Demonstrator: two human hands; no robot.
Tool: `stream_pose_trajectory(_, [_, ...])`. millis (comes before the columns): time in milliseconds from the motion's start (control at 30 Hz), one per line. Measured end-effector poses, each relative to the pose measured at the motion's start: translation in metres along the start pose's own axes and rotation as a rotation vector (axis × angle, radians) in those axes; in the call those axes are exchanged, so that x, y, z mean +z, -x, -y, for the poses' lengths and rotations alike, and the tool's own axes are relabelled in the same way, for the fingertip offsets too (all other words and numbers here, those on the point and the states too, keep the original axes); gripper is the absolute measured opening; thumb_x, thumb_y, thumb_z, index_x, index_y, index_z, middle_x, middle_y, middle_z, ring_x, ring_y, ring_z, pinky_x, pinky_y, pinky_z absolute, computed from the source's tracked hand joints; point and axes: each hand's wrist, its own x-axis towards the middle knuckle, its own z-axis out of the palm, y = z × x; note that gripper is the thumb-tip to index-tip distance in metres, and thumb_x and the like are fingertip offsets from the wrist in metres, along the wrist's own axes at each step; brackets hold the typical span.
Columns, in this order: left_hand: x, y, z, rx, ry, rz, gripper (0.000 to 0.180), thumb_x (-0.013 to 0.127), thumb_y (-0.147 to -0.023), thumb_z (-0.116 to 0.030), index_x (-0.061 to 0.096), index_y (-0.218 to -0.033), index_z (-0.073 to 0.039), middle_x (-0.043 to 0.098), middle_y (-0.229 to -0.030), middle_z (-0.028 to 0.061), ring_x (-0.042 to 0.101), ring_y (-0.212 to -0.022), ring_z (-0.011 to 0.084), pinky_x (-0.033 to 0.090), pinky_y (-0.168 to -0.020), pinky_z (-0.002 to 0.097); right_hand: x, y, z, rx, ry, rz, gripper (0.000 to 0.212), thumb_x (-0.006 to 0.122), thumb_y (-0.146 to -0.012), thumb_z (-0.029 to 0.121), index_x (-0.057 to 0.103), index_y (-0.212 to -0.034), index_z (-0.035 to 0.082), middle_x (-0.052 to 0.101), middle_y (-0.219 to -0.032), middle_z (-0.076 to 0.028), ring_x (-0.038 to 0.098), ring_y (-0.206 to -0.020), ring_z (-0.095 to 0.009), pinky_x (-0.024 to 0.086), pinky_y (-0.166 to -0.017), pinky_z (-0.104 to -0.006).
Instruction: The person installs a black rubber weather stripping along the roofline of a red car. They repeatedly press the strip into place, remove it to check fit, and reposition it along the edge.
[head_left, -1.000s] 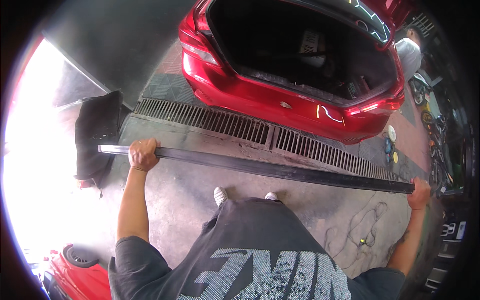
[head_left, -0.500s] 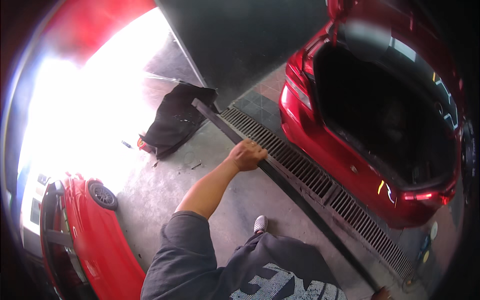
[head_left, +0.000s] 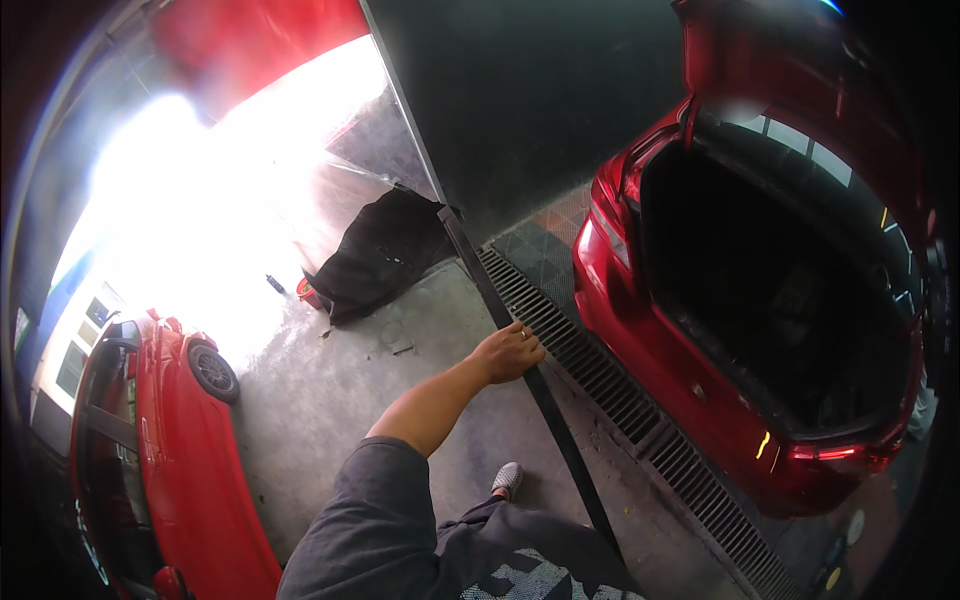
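My left hand (head_left: 507, 354) is closed around a long, narrow, dark flat bar (head_left: 558, 430), its fingers wrapped over the top. The bar slants from its far end near a black sheet (head_left: 385, 255) down to the lower edge beside my body. Its material I cannot make out. My right hand is out of the picture, and the bar's near end is hidden behind my shirt. Right of the bar stands a red car (head_left: 680, 400) with its rear lid raised and a dark open boot.
A slotted floor drain (head_left: 640, 425) runs diagonally between me and the car's bumper. Another red car (head_left: 195, 460) stands at the left. A small red tub (head_left: 309, 292) sits by the black sheet on the concrete floor (head_left: 330, 400). A dark wall (head_left: 530, 100) rises ahead.
The bar has turned steeper in the picture, and its near end has swung left toward my body. My right hand, at the lower edge before, has gone out of view. The view has shifted.
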Motion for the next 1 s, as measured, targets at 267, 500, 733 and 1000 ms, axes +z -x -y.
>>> stream_pose_trajectory(267, [-0.024, 0.000, 0.032, -0.025, -0.194, -0.114, 0.011, 0.071, -0.089, -0.021, 0.071, -0.099, -0.018, 0.067, -0.098, 0.0036, 0.066, -0.111, 0.0262, 0.048, -0.106, 0.0447, 0.046, -0.016, 0.030, 0.026, -0.091, 0.127, 0.024, 0.071, -0.092, 0.023, 0.069, -0.105, 0.002, 0.074, -0.097, -0.027, 0.071, -0.090, -0.051, 0.055, -0.077, -0.0595])
stream_pose_trajectory(500, [-0.089, -0.001, 0.161, -0.656, -0.127, -0.936, 0.065, 0.081, -0.097, -0.036, 0.052, -0.155, -0.031, 0.054, -0.143, 0.0275, 0.045, -0.148, 0.0463, 0.038, -0.118, 0.0651, 0.034, -0.018, 0.173, -0.228, -0.344, -0.251, 0.035, 0.086, -0.083, 0.027, 0.072, -0.097, -0.002, 0.073, -0.087, -0.026, 0.073, -0.083, -0.046, 0.053, -0.072, -0.0511])
stream_pose_trajectory(733, [0.001, 0.105, 0.241, -0.336, 2.445, -0.454, 0.123, 0.054, -0.083, -0.099, 0.041, -0.163, -0.007, 0.063, -0.145, 0.0275, 0.061, -0.137, 0.0447, 0.045, -0.114, 0.0698, -0.051, 0.039, 0.344, -0.350, -0.788, 0.248, 0.023, 0.083, -0.095, 0.024, 0.073, -0.095, 0.003, 0.064, -0.078, 0.002, 0.060, -0.072, -0.012, 0.046, -0.065, -0.0329])
stream_pose_trajectory(1000, [0.059, 0.236, 0.317, -0.480, 2.696, -0.939, 0.046, 0.063, -0.110, -0.051, 0.065, -0.124, -0.007, 0.049, -0.070, -0.0079, 0.051, -0.059, 0.0036, 0.060, -0.075, 0.0299, -0.161, 0.107, 0.511, -0.446, -0.769, 0.648, 0.020, 0.084, -0.097, 0.015, 0.068, -0.108, 0.007, 0.066, -0.084, 0.002, 0.062, -0.077, -0.009, 0.050, -0.072, -0.0269])
